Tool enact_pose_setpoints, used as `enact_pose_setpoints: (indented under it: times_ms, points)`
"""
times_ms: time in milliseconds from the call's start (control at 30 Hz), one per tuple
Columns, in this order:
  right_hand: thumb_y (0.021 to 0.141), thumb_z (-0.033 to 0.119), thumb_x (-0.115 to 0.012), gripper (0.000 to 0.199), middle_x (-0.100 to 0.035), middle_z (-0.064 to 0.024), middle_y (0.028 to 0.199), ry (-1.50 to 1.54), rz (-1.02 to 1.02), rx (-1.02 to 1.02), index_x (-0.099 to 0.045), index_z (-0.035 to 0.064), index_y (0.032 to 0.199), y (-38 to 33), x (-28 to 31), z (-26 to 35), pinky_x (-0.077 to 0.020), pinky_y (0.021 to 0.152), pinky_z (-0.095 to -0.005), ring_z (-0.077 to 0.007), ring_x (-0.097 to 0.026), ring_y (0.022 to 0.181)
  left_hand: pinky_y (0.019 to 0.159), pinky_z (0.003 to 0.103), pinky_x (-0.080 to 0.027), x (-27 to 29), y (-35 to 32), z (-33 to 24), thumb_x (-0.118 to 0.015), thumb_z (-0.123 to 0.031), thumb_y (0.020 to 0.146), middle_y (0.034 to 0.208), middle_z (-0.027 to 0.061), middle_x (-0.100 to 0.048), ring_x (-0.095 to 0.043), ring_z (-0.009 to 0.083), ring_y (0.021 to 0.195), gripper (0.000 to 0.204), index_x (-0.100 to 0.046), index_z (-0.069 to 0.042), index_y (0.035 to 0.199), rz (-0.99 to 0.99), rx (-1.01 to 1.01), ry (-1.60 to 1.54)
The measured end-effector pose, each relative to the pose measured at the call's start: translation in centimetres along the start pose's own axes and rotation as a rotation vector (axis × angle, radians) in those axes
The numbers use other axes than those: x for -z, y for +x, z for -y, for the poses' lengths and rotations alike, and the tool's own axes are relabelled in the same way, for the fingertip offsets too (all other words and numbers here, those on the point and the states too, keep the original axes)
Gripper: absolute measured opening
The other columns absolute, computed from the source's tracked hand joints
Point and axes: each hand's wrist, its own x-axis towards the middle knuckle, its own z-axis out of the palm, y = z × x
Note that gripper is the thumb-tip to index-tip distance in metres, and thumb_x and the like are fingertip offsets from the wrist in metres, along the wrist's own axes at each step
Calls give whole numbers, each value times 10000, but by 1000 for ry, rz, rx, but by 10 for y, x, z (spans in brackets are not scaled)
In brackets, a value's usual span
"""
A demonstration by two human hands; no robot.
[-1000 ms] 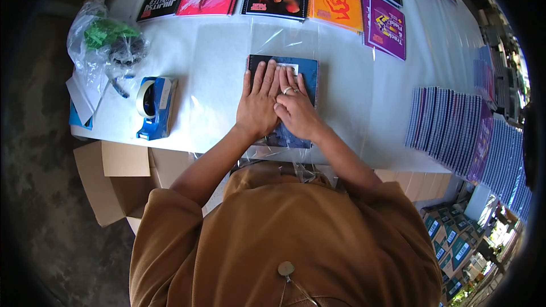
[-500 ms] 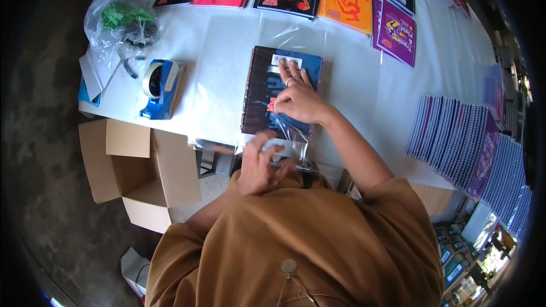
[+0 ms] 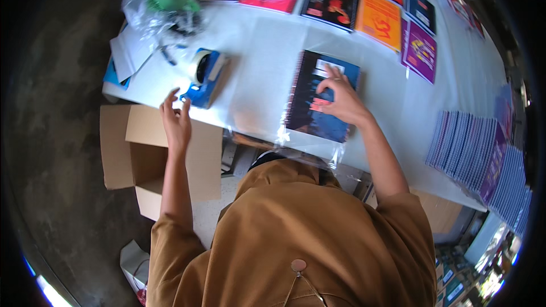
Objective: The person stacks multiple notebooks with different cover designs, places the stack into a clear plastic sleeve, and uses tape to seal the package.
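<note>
A dark blue and black spiral notebook [image 3: 311,111] in a clear plastic sleeve [image 3: 307,156] lies near the table's front edge. The sleeve's loose end hangs over that edge toward me. On the notebook rests my right hand [image 3: 342,99], its thumb and fingers spread and bent over the cover, beside a white label [image 3: 322,66]. My left hand [image 3: 177,122] is raised over the table edge at the cutting end of a blue tape dispenser [image 3: 211,77]. Its fingers are apart and slightly bent; no tape shows between them.
Colourful notebooks [image 3: 380,21] lie in rows across the back. Notebook stacks [image 3: 463,142] stand at the right edge. A clear bag with green material [image 3: 165,3] sits back left, above white papers [image 3: 131,51]. An open cardboard box [image 3: 196,165] stands below the table's left edge.
My left hand has moved from the sleeve's loose end leftward to the tape dispenser. My right hand stays on the notebook. The whole view has shifted, placing the table things farther right.
</note>
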Motion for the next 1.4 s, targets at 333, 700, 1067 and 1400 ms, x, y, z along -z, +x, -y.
enact_pose_setpoints:
  times_ms: [333,700,1067,1400]
  points:
    - [573,82,-772,884,-354,-146,1365,129,-53,-171,-304,131,1322,-1,1,25,-289,1051,-356,-302,-343,1274,407,257,-233,13,83,27,-626,-450,791,591,7,-483,-311,85,477,461,-664,-22,957,786,569,-32]
    - [564,93,-787,907,-368,-154,1358,188,-19,-173,-303,108,1331,1,3,23,-276,1054,-340,-282,-345,1278,478,197,-259,6,76,43,-666,-432,784,714,6,-628,-417,66,539,387,-674,-83,951,797,535,-154]
    - [530,159,-826,924,-393,-127,1349,63,-66,-143,-330,117,1309,1,5,18,-275,1039,-388,-303,-365,1266,861,351,-445,36,-2,114,-561,-245,876,1122,114,-565,-552,217,1023,191,-630,-70,847,807,594,-1078]
    - [473,279,-852,1038,-426,-147,1317,-114,-132,-83,-297,106,1333,0,7,-2,-307,989,-429,-314,-418,1223,480,232,-431,-73,50,-145,-614,-339,838,652,66,-636,-553,100,519,348,-669,1,785,860,-11,-540]
